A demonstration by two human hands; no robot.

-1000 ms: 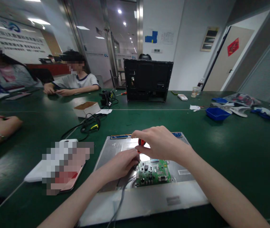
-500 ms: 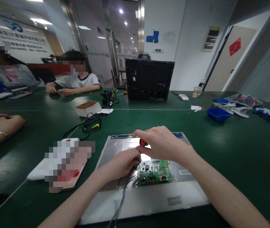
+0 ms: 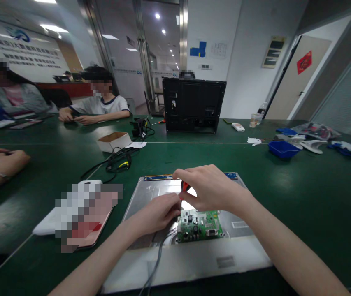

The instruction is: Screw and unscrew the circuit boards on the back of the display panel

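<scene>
Red-black handle (image 3: 184,187) at a new tilt, inside curled right grip (image 3: 210,188)

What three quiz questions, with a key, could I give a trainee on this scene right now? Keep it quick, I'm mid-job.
1. Which hand grips the handle of the red-and-black screwdriver?
2. True or false: the green circuit board stands upright, away from the silver display panel.
3. The open tray on the right is: a) red, b) blue, c) yellow.

Key: 1. The right hand. 2. False; it lies flat on the panel. 3. b.
</scene>
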